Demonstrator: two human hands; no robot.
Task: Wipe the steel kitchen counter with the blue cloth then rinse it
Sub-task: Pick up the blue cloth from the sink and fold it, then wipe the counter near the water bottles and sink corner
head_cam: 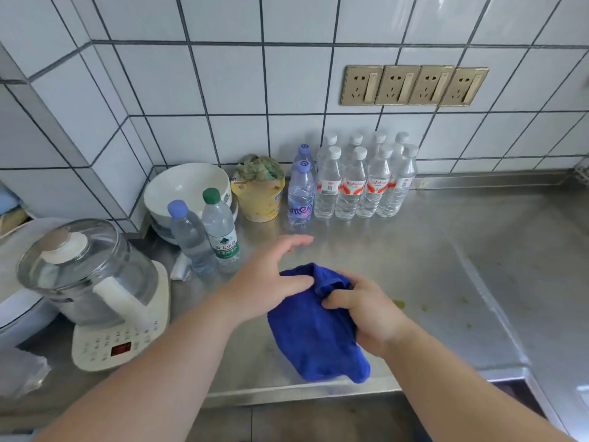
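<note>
The blue cloth (314, 330) hangs bunched above the front part of the steel counter (430, 250). My right hand (366, 314) grips its upper right part with the fingers curled into the fabric. My left hand (271, 282) touches the cloth's upper left edge, thumb against the fabric and fingers stretched out flat toward the bottles. Small yellow-green stains (400, 304) dot the counter just right of my right hand.
Several water bottles (360, 183) stand along the tiled wall. Two more bottles (207, 231), a white bowl (188, 193) and a yellow tub (259, 196) holding a green rag sit at the left. A glass-jug blender (95, 288) stands near the front left edge.
</note>
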